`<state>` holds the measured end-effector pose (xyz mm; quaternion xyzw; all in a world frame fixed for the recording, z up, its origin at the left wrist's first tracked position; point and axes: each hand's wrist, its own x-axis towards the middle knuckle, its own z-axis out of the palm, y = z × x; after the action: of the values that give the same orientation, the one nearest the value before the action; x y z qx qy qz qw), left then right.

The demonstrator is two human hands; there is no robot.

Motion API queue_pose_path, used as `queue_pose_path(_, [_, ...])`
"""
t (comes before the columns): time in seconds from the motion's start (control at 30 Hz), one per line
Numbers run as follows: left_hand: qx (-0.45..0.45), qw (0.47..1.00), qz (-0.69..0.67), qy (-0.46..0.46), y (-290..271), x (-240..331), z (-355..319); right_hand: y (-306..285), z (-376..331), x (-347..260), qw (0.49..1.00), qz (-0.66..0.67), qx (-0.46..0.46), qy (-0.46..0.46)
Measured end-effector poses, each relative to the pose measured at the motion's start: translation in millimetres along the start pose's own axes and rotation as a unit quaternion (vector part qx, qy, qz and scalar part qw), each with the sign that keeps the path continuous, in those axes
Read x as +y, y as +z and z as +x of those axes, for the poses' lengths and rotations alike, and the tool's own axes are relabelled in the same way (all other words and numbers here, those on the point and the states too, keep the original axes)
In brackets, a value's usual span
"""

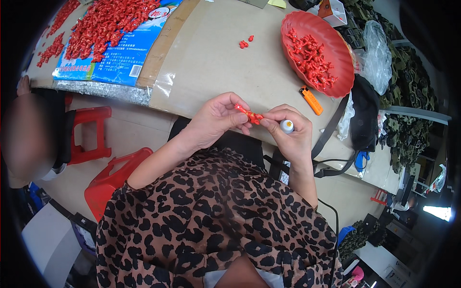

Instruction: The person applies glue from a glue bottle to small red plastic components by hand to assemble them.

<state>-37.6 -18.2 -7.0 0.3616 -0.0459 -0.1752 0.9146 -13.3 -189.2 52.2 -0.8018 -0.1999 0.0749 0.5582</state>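
Observation:
My left hand [222, 119] pinches a small shiny red figurine [249, 114] with gold spots between thumb and fingers, just off the table's near edge. The thumb and forefinger of my right hand [291, 132] grip the figurine's other end. Tucked in that same hand is a white cylinder, like a marker or small tube [286, 126], its round end showing a yellow spot. The rest of it is hidden by my fingers. Beyond my hands, a few loose red pieces [244, 44] lie on the table.
A red scalloped plate [343, 72] of red figurines stands at right, with an orange cutter or lighter [311, 101] nearby. A large red heap [108, 29] covers a blue printed sheet [117, 72]. Red stools [115, 175] and another person [29, 134] are at left; a black bag [366, 115] is right.

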Motion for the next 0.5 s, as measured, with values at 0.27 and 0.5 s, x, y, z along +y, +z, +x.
queue_pose_path(0.27, [0.004,1.000,0.019,0.006,1.1,-0.1,-0.5,0.5,0.0,-0.2,0.997,0.060,-0.005,0.055])
queue_pose_path(0.5, [0.014,1.000,0.020,0.017,0.7,-1.9,-0.9,0.6,-0.7,-6.9,0.974,0.142,0.005,0.178])
